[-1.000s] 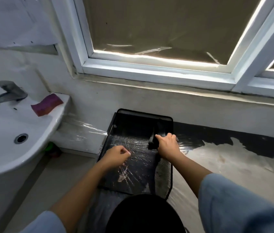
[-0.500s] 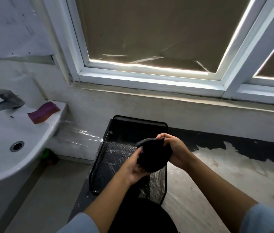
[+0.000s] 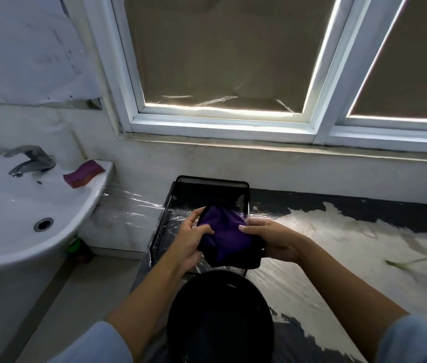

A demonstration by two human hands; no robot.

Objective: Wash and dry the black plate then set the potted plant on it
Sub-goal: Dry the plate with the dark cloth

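Head view, looking down over a tabletop point(image 3: 338, 258) covered in clear plastic film. Both hands meet above a black mesh tray point(image 3: 207, 187) that stands against the wall below the window point(image 3: 223, 121). The left hand point(image 3: 191, 239) and the right hand point(image 3: 272, 242) together hold a cloth point(image 3: 223, 239), purple on its upper face and black along its lower edge. The grip of each hand is closed on the cloth: the left thumb presses into the purple fabric from the left side, and the right thumb lies across it from the right, with the remaining right fingers under the bundle. The cloth is bunched and raised clear of the tray floor.

The black plate point(image 3: 220, 318) lies on the tabletop at the near edge, directly below the hands and just in front of the tray; its rim touches neither hand. Its surface reads as uniformly dark, and wetness cannot be judged.

At the left, a white sink point(image 3: 10, 205) carries a metal tap point(image 3: 31, 159) and a purple sponge point(image 3: 84, 174) on its rear corner. At the far right edge, a blurred green leaf point(image 3: 416, 262) lies over the tabletop. Pale blue sleeves point(image 3: 416, 341) frame the lower corners.
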